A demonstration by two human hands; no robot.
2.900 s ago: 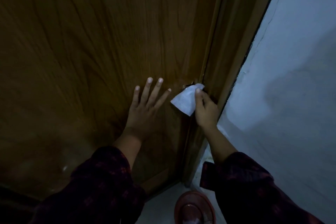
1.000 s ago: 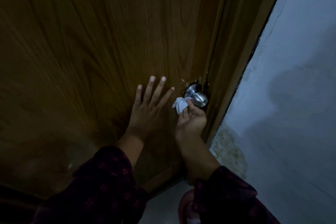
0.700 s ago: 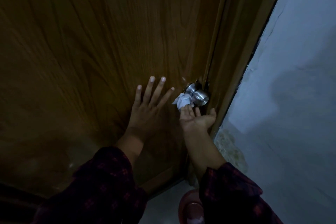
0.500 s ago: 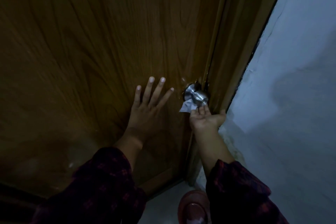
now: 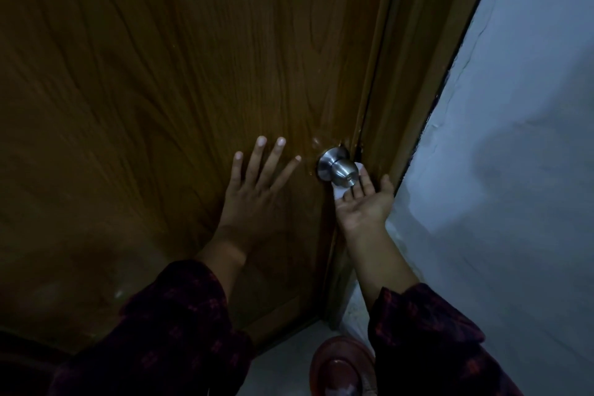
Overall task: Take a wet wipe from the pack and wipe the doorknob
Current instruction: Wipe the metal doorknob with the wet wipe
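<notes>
Nearest, below the right hand, a single reddish-brown round object (image 5: 342,366) sits on the floor; what it is cannot be told. Two dark patterned sleeves lead up to the two hands. The right hand (image 5: 363,206) is turned palm up with fingers stretched and the thumb apart, pressing one white wet wipe (image 5: 340,192) up against the underside and right flank of the one steel doorknob (image 5: 336,167); only small bits of the wipe show past the fingers and beside the knob. A moment ago the wipe was bunched at the knob's left side; it has since travelled under the knob to its right, and the palm has rolled with it. Judged from that, the wiping is well under way, with the lower half covered and the top and front face likely still to be done. Left of the knob, the left hand (image 5: 254,196) lies flat on the wooden door (image 5: 160,74), fingers spread wide and holding nothing, unchanged, steadying the panel. Beyond the right hand stand the door frame (image 5: 414,58) and one pale wall (image 5: 514,138). No wipe pack is in view.
</notes>
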